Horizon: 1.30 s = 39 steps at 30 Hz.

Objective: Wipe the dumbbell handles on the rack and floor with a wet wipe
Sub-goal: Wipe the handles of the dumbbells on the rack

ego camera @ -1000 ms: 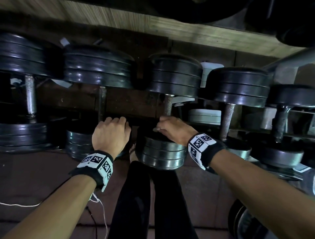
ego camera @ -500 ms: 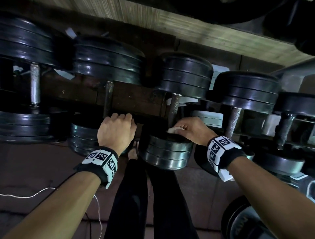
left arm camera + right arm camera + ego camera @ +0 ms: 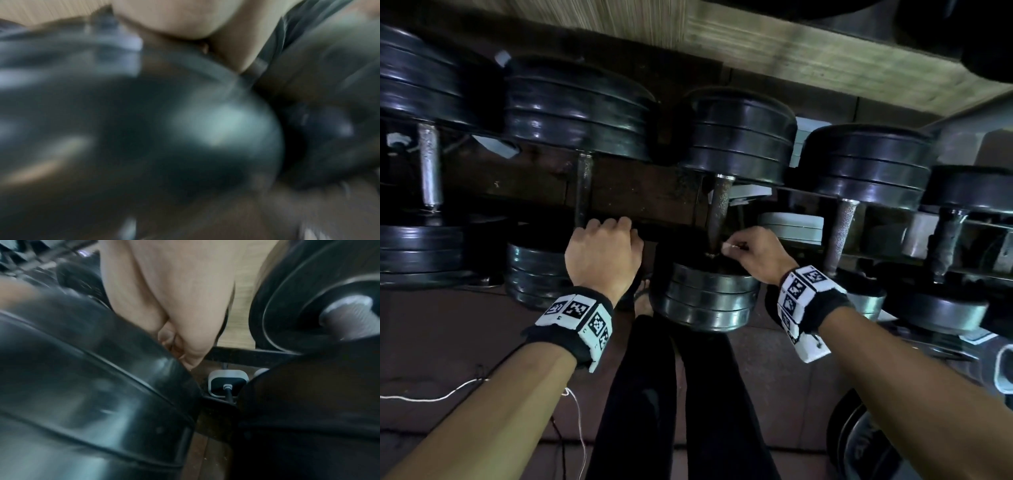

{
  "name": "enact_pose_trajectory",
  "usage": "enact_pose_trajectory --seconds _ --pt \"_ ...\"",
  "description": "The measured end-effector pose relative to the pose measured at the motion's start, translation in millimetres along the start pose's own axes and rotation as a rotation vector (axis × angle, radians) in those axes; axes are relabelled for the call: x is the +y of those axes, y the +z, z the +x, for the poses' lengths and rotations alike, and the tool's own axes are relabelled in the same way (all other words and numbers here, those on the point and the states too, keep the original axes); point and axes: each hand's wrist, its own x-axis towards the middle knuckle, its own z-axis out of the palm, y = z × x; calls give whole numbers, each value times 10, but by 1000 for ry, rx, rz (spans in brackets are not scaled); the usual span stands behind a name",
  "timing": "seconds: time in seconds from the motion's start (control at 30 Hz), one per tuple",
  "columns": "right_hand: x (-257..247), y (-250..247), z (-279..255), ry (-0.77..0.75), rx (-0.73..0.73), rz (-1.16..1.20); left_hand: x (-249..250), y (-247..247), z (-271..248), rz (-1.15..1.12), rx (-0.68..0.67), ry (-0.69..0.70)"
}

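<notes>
Several black plate dumbbells lie side by side on a low rack. My right hand (image 3: 739, 245) pinches a small white wet wipe (image 3: 728, 245) just right of the lower end of the third dumbbell's knurled handle (image 3: 719, 209), above its near plates (image 3: 705, 301). The wipe is hidden in the right wrist view, where only curled fingers (image 3: 185, 350) show beside the plate (image 3: 82, 369). My left hand (image 3: 606, 233) curls over the top of the second dumbbell's near plates (image 3: 534, 274), at the foot of its handle (image 3: 583, 188). The left wrist view is blurred, showing palm (image 3: 185, 19) and plate (image 3: 144, 129).
More dumbbells flank both sides, with handles at far left (image 3: 429, 164) and right (image 3: 840, 233). A wooden board (image 3: 791, 51) runs above the rack. My black-clad legs (image 3: 654, 394) stand below, and a white cord (image 3: 431, 397) lies on the floor. A white plug block (image 3: 226, 382) sits under the rack.
My right hand has come off the base of the third handle and shifted slightly right, exposing the wipe at its fingertips. The left hand keeps its hold. The head view has shifted a little.
</notes>
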Motion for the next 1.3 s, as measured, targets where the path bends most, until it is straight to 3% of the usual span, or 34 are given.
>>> enact_pose_trajectory --seconds 0.1,0.23,0.3,0.37,0.5,0.57,0.67,0.77,0.93,1.23,1.3 --pt "-56 -44 -216 -4 -15 157 298 13 12 -224 -1 -33" --pt "-171 16 -358 -24 17 369 722 18 69 -1033 -463 -55" --pt "-192 51 -392 -3 66 511 762 53 103 -1128 -496 -22" --pt "-173 82 -431 46 121 656 700 101 169 -1095 -494 1" --pt "-145 149 -450 80 175 778 611 116 284 -1020 -648 100" --pt "-126 176 -416 88 194 794 611 140 325 -975 -599 103" --pt "-76 242 -394 99 237 756 571 220 406 -793 -369 -29" --pt "-66 303 -427 82 288 652 519 357 507 -602 -386 -110" --pt "-80 318 -442 80 317 622 726 471 649 -719 -655 -8" --pt "-47 339 -447 63 325 571 634 267 527 -751 -563 34" --pt "-48 349 -441 56 336 578 600 110 434 -816 -611 58"
